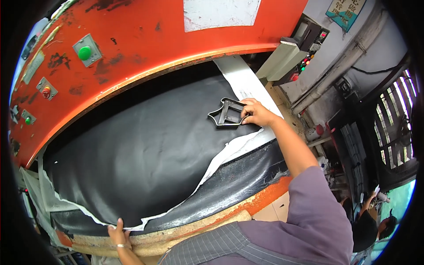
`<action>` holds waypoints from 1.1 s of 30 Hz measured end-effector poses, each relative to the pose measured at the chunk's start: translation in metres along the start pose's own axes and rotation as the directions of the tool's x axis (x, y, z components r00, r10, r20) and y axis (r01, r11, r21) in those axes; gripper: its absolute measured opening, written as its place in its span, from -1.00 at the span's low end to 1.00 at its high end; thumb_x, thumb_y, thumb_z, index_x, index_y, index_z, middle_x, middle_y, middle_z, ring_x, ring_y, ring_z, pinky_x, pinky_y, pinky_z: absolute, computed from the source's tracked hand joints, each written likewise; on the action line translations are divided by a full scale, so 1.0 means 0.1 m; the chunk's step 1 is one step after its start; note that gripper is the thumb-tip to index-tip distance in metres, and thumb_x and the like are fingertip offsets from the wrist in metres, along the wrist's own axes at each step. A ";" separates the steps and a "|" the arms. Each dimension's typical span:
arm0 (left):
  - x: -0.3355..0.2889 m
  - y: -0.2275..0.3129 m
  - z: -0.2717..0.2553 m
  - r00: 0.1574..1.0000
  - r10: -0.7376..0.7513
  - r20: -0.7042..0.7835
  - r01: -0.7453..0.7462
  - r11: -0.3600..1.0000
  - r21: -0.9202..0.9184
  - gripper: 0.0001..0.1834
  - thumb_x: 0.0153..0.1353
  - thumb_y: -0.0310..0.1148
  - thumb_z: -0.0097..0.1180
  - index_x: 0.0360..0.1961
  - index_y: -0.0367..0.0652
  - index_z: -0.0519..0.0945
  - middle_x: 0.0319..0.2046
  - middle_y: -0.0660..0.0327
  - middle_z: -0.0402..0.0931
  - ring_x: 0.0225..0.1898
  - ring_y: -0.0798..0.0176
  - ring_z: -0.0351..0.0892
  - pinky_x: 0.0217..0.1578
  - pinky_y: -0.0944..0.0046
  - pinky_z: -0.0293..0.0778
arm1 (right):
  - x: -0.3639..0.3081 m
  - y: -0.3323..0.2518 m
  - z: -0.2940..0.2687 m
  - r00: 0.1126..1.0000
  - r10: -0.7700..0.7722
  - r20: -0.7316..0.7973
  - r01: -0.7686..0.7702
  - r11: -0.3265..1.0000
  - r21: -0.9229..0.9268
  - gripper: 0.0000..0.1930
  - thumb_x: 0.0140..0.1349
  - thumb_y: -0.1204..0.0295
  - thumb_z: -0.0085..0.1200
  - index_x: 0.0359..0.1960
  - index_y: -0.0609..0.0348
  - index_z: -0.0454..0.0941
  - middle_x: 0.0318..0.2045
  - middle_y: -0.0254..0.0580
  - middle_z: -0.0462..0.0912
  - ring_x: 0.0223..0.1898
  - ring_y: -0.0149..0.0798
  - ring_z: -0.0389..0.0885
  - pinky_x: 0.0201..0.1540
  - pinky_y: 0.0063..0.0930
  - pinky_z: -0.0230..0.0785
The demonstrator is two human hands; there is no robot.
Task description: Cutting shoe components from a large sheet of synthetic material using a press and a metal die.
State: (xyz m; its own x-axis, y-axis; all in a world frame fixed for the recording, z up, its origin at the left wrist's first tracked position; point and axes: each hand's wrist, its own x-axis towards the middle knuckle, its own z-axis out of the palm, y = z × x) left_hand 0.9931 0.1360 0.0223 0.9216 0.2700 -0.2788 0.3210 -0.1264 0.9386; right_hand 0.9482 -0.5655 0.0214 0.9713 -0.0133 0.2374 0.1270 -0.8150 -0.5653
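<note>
1. We see the shield-shaped metal frame (224, 112) over the right-hand part of the black sheet (132, 137); whether it lies flat or is held slightly clear, we cannot tell.
2. Our right hand (257, 113) is at the frame's right end, fingers and thumb closed on that side, so from this hand the rest of the frame lies leftward.
3. We read the frame's longer axis as roughly left to right, its pointed end aimed left, away from the gripping fingers.
4. Our left hand (118, 234) is well apart from the frame, down at the sheet's near edge. Its thumb points up over the ragged pale border and its fingers are mostly hidden, so we cannot tell how firmly it holds.
5. For the frame, then, our right hand is clearly nearer; for the near edge of the sheet, our left.
</note>
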 end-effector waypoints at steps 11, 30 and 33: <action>0.02 1.65 1.66 0.310 0.916 0.253 -0.733 0.061 0.678 -0.38 0.17 -0.21 0.20 0.21 -0.25 0.37 0.13 -0.06 0.41 0.21 -0.11 0.33 0.21 0.08 0.20 | -0.62 -0.51 0.53 0.854 0.192 -0.484 -0.291 0.947 -0.137 -0.34 0.13 0.23 0.21 0.25 0.22 0.29 0.08 0.04 0.53 0.19 0.01 0.40 0.25 -0.13 0.10; -0.74 0.88 3.99 0.288 0.503 0.815 -0.942 0.303 0.145 -0.32 0.12 -0.33 0.14 0.29 -0.23 0.28 0.18 0.03 0.41 0.34 0.05 0.21 0.36 -0.03 -0.08 | -0.33 -0.27 0.21 0.885 0.205 -0.418 -0.217 0.976 0.020 -0.32 -0.06 0.20 0.35 0.14 0.16 0.45 0.07 -0.07 0.54 0.14 -0.15 0.42 0.23 -0.23 -0.01; -0.84 0.86 3.90 0.291 0.518 0.805 -0.951 0.249 0.184 -0.31 0.10 -0.34 0.16 0.28 -0.24 0.28 0.18 0.02 0.41 0.33 0.03 0.21 0.36 -0.03 -0.07 | -0.33 -0.25 0.19 0.902 0.182 -0.392 -0.169 0.983 0.067 -0.33 -0.05 0.20 0.35 0.13 0.17 0.46 0.06 -0.09 0.55 0.14 -0.16 0.42 0.22 -0.23 -0.01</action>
State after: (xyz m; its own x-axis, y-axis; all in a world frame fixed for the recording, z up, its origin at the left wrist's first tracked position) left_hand 1.0286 -0.2703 0.0475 0.6097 -0.7550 0.2414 -0.7566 -0.4636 0.4611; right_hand 0.9167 -0.5334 0.0129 0.8200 -0.3873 0.4214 -0.0257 -0.7605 -0.6489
